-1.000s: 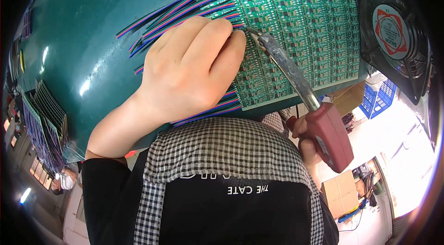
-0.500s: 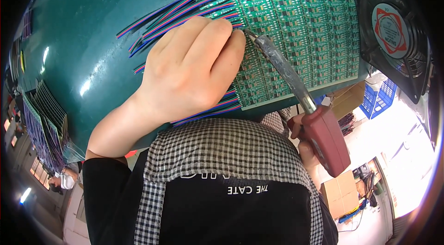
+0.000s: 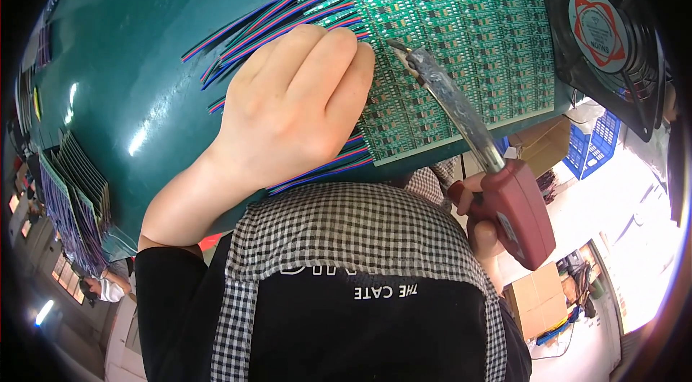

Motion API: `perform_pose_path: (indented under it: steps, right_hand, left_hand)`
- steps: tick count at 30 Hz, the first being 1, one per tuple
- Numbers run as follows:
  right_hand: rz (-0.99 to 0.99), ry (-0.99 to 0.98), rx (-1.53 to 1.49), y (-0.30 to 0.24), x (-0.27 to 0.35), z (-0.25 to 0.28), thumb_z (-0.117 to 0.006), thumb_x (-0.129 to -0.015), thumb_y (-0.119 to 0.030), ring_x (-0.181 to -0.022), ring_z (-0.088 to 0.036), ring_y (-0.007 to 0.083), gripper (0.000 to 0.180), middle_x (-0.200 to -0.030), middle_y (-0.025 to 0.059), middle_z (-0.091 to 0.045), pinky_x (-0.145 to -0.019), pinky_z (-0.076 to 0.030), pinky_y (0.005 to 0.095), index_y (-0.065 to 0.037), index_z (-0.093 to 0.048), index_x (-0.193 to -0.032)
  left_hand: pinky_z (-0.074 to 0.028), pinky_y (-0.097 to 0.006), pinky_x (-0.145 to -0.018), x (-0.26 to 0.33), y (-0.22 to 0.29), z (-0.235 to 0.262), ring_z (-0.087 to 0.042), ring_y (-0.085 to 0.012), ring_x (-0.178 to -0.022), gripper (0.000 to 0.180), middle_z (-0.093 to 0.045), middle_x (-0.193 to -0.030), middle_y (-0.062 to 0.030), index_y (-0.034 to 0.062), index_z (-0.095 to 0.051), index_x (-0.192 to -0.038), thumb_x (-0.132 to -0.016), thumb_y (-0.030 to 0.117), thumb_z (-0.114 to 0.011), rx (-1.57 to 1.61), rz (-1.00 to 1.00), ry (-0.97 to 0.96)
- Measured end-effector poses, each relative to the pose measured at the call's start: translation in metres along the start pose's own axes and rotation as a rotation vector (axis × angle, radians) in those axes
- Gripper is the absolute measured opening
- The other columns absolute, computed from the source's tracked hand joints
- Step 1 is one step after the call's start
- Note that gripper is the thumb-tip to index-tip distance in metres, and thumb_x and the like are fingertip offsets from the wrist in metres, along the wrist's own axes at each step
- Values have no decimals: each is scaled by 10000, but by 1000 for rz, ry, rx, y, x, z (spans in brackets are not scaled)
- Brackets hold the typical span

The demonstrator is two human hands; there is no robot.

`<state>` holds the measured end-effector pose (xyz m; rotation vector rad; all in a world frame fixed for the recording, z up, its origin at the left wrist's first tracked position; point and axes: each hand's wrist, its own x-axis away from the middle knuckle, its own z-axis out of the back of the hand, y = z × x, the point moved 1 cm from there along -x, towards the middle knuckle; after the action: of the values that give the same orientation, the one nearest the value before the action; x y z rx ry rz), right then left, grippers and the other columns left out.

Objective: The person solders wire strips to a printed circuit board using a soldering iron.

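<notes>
My left hand (image 3: 292, 104) is closed, knuckles up, at the left edge of a green circuit board panel (image 3: 461, 43). Its fingertips are tucked under and hidden, so what they pinch cannot be seen. Strips of red, blue and black wire (image 3: 277, 11) fan out leftward from the panel's edge, above and below this hand, and some pass beneath it. My right hand (image 3: 486, 238) grips the maroon handle of a soldering gun (image 3: 515, 212), low on the right. The gun's long metal barrel slants up to the left, with its dark tip over the panel, a little right of my left fingers.
A black fan (image 3: 605, 36) stands by the panel's right edge. Stacked boards with wires (image 3: 76, 202) hang at the left edge of the green table (image 3: 144, 72). Beyond the table on the right are a blue crate (image 3: 592, 144) and a cardboard box (image 3: 537, 299).
The soldering gun's tip has drawn back slightly to the right, away from my left fingers. My left hand stays closed in nearly the same place. The whole view has shifted a little.
</notes>
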<state>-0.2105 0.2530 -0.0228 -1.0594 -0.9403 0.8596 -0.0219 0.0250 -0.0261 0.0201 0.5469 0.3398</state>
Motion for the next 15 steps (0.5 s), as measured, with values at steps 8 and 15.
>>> perform_pose_path:
  steps: [8, 15]
  right_hand:
    - [-54, -5, 23, 5, 3, 1, -769, -704, -408, -694, -656, 216, 653, -864, 83, -654, -672, -513, 299, 26, -589, -1157]
    - [30, -96, 220, 9, 3, 6, -761, -703, -428, -749, -667, 266, 688, -920, 117, -655, -691, -520, 327, 26, -574, -1185]
  left_hand:
    - [-458, -252, -540, 2, -1, -3, -575, -159, -702, 216, -540, -817, -49, -13, -640, -829, -622, 46, -641, 47, 3, 70]
    - [-466, -256, -537, 5, -1, -4, -573, -167, -699, 211, -541, -818, -58, -29, -635, -830, -629, 34, -641, 35, 6, 86]
